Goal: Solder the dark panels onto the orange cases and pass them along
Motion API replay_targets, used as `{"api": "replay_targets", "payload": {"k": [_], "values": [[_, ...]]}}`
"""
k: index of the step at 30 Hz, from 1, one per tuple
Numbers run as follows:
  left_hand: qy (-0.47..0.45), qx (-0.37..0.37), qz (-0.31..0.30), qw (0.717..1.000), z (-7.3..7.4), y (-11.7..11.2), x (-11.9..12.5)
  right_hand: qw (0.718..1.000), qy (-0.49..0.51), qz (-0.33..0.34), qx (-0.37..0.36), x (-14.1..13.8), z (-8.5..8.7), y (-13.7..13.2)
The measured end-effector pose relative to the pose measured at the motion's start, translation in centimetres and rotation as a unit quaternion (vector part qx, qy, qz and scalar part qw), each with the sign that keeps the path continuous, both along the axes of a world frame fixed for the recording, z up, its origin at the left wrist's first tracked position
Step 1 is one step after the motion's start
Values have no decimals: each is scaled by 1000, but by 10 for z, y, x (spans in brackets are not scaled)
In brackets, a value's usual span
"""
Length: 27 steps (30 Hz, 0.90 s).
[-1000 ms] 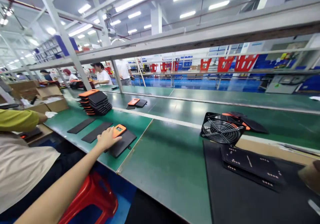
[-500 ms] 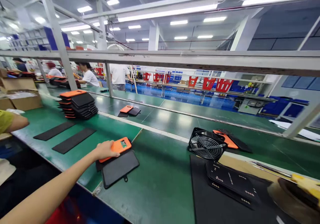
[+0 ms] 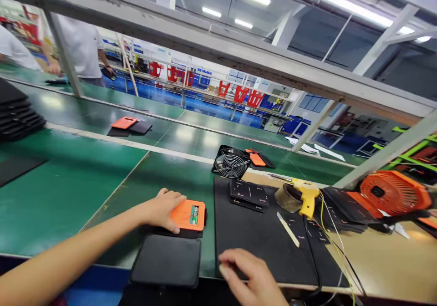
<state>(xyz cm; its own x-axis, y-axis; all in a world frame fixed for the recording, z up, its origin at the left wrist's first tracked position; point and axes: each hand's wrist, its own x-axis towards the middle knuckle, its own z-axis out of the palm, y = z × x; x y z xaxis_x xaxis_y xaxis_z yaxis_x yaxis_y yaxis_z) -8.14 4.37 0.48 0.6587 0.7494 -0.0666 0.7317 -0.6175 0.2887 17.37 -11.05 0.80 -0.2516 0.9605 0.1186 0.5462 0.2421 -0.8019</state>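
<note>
My left hand (image 3: 164, 209) grips the left side of an orange plastic housing (image 3: 186, 215), thumb in front and fingers over the top. A small green circuit board (image 3: 194, 215) shows in its window. Black flat material lies under the housing, and a black rectangular panel (image 3: 166, 260) joins it toward the front edge; the join is partly hidden. Over the front of a black mat (image 3: 246, 237), my right hand (image 3: 251, 276) is half curled, thumb and forefinger slightly apart, with nothing visible in it. Several black panels with metallic contacts (image 3: 248, 194) lie stacked on the mat.
A yellow soldering gun (image 3: 307, 194) rests by a brown roll (image 3: 287, 197), its cables trailing forward. A fan with a wire guard (image 3: 232, 164) stands behind the mat. At right is an orange round fan housing (image 3: 394, 192); at left, stacked black panels (image 3: 17, 112).
The view has swung right. My left hand has brought the orange housing and black panel rightward, close to the mat. My right hand has come into view at the front.
</note>
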Motion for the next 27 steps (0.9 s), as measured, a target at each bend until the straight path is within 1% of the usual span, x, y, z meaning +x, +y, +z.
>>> {"api": "replay_targets", "payload": {"k": [1,3,5,7,9,11,14,16,19,22,25,27], "values": [[-8,9,-7,1000,-1,-2,4,998,-3,-16,55,5,10,6],[-37,24,-5,999,-1,-6,10,991,-10,-55,120,18,25,17],[-67,33,13,997,0,-10,14,983,-38,-97,149,39,32,29],[-73,34,29,996,1,-14,18,974,-85,-130,163,64,33,47],[-50,24,37,998,1,-15,21,967,-131,-140,169,88,32,72],[-17,10,37,999,0,-15,24,961,-184,-124,163,107,29,101],[9,20,23,999,-1,-12,31,954,-258,-88,124,120,21,143],[3,39,10,999,1,-10,35,950,-290,-68,96,123,14,162],[-20,60,4,998,9,-6,37,947,-308,-42,75,127,7,177],[-43,57,20,997,19,-2,31,948,-303,-36,86,134,1,181],[-26,13,43,999,25,-3,21,951,-285,-42,110,144,-3,182],[3,-29,51,998,25,-5,18,953,-269,-49,129,150,-4,182]]}}
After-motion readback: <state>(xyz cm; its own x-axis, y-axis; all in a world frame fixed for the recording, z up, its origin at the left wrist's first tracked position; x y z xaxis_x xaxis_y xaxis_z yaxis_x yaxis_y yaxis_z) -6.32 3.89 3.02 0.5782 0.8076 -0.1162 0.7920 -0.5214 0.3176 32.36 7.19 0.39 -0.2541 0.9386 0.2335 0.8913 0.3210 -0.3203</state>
